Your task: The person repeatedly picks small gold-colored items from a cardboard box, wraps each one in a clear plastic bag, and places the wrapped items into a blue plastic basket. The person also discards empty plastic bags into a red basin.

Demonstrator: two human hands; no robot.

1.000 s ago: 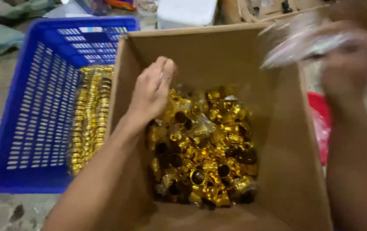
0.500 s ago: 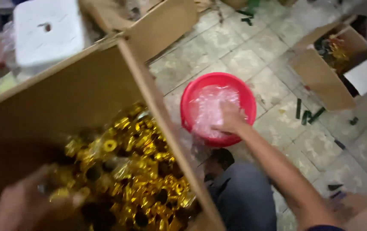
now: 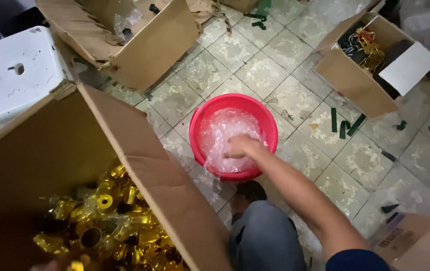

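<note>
Red plastic basin [image 3: 197, 125] stands on the tiled floor [image 3: 295, 95], just beside the large cardboard box [image 3: 139, 150], and holds crumpled clear plastic wrapping [image 3: 225, 135]. Right hand [image 3: 242, 146] is inside the basin, fingers curled down onto the wrapping; whether it grips a piece or only presses on it cannot be told. Left hand [image 3: 49, 265] shows only as a sliver at the bottom edge of the view, next to the gold caps [image 3: 104, 221] heaped in the box; its opening cannot be told. Step in hand, as judged: depositing stripped wrapping into the basin. Next move calls for the right hand to let go fully, rise clear of the rim and cross the box wall to the caps without dragging wrapping along.
</note>
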